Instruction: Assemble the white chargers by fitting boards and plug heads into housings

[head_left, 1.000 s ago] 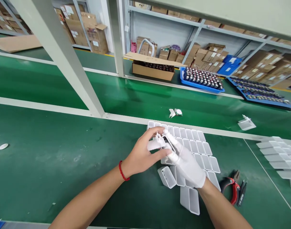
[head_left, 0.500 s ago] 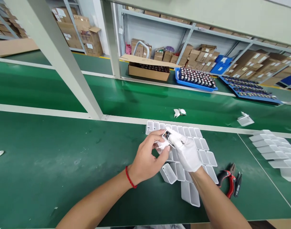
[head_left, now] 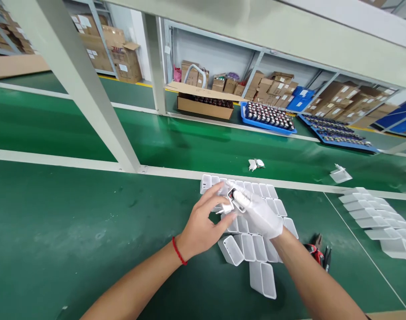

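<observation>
Both hands meet over the white plastic shells: bare left hand with a red cord on the wrist, gloved right hand. Between them, a small white plug part with a dark insert showing. Left thumb and fingers curl loosely around its near-left end; right gloved fingers pinch the far-right end. Both hands are partly closed on the part; exact finger contact is hard to see. The part's long axis runs roughly 8 to 2 o'clock, held just above the rows of shells on the green counter. The right hand looks the tighter hold. Pliers with red handles lie at 4 o'clock of the hands, near the right forearm. More shells fan out at 3 o'clock, well apart. Two loose white bits sit at 12 o'clock past the counter's white strip. Blue trays and cardboard boxes further back.
</observation>
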`<state>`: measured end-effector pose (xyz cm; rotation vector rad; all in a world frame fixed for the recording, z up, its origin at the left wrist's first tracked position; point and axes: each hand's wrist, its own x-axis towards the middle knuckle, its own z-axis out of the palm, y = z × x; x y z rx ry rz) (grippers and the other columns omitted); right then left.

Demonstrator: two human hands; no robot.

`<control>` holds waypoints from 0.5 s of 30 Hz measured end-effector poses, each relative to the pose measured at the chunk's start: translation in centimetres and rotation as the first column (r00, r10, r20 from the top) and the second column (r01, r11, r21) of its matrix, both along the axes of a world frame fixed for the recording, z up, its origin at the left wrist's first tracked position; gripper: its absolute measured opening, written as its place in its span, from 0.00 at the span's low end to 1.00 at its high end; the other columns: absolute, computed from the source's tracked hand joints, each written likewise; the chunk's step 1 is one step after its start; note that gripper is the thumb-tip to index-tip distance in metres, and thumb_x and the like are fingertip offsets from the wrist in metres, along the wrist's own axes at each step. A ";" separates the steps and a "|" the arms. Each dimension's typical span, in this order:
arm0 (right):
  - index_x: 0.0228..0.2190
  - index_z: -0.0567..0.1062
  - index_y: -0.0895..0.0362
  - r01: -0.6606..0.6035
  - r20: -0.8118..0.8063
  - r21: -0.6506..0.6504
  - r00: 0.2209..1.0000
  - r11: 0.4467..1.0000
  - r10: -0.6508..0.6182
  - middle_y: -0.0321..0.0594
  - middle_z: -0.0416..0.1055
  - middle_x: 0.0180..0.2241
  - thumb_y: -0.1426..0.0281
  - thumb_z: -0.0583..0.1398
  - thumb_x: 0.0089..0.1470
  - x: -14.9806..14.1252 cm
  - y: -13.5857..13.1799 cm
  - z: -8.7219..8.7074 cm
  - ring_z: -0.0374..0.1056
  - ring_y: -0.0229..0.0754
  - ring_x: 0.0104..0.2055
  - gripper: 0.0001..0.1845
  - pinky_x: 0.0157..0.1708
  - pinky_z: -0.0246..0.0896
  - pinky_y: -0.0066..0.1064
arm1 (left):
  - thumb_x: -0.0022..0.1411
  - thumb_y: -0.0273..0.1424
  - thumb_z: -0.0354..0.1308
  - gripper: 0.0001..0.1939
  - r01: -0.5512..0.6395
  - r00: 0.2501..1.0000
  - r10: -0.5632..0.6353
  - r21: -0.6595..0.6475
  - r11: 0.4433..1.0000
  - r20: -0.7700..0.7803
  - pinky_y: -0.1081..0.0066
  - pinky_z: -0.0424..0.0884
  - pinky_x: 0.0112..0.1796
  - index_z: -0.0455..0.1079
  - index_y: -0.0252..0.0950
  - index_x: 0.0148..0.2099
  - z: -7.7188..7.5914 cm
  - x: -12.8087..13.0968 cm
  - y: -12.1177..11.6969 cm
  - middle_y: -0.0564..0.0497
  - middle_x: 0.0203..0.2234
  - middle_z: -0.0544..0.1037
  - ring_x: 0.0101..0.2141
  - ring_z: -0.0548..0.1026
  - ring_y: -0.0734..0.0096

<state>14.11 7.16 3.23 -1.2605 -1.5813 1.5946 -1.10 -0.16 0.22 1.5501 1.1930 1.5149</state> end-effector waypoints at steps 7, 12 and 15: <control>0.46 0.73 0.59 0.144 0.425 0.193 0.879 0.971 -0.215 0.43 0.73 0.44 0.54 0.56 0.63 -1.1 13.1 0.3 0.71 0.45 0.44 0.22 0.45 0.69 0.42 | 0.64 0.32 0.57 0.11 -0.106 0.984 0.097 -0.052 0.993 -0.153 0.52 0.71 0.55 0.67 0.40 0.49 -0.9 -1.2 0.9 0.43 0.53 0.70 0.55 0.71 0.58; 0.48 0.72 0.59 0.082 0.707 0.218 0.673 0.973 -0.215 0.44 0.71 0.48 0.61 0.59 0.62 -2.3 19.0 -1.8 0.71 0.45 0.46 0.17 0.45 0.70 0.42 | 0.61 0.34 0.61 0.21 0.219 0.770 -0.245 -0.117 0.969 -0.589 0.38 0.66 0.56 0.66 0.40 0.56 -2.0 0.1 0.3 0.40 0.58 0.68 0.62 0.61 0.41; 0.49 0.72 0.58 0.018 0.823 0.229 0.530 0.973 -0.203 0.45 0.71 0.49 0.61 0.59 0.63 -1.3 20.5 -2.4 0.70 0.45 0.46 0.17 0.46 0.70 0.43 | 0.59 0.42 0.64 0.24 0.335 0.584 -0.267 -0.072 0.939 -0.767 0.31 0.64 0.53 0.67 0.41 0.55 -2.5 0.9 -0.3 0.40 0.58 0.68 0.63 0.57 0.33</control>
